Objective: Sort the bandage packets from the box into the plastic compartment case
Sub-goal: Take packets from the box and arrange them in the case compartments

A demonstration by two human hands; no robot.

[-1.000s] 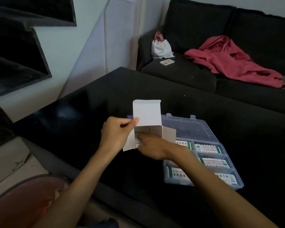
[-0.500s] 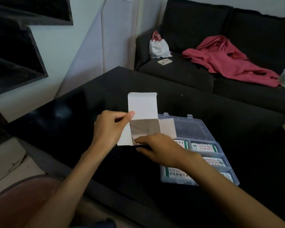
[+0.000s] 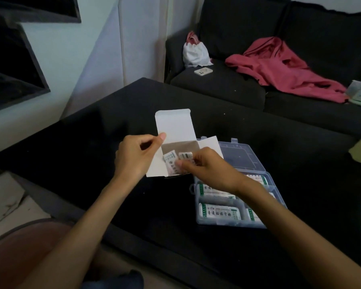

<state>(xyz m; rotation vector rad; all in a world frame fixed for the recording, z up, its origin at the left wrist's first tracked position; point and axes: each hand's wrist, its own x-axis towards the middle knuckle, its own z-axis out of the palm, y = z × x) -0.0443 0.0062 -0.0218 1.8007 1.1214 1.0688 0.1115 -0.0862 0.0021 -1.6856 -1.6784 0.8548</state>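
At frame centre, the left hand (image 3: 133, 157) grips the open box (image 3: 175, 130) steady so the right hand (image 3: 208, 170) can pinch, apparently, two packets (image 3: 171, 161) out.

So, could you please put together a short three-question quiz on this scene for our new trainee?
1. True or false: the left hand holds the white box with its top flap open.
2. What does the right hand pinch? A) the phone B) bandage packets at the box mouth C) the case lid
3. Fill in: the plastic compartment case stands on the black table with its lid ____.

Key
1. True.
2. B.
3. Open; packets already lie in its compartments.
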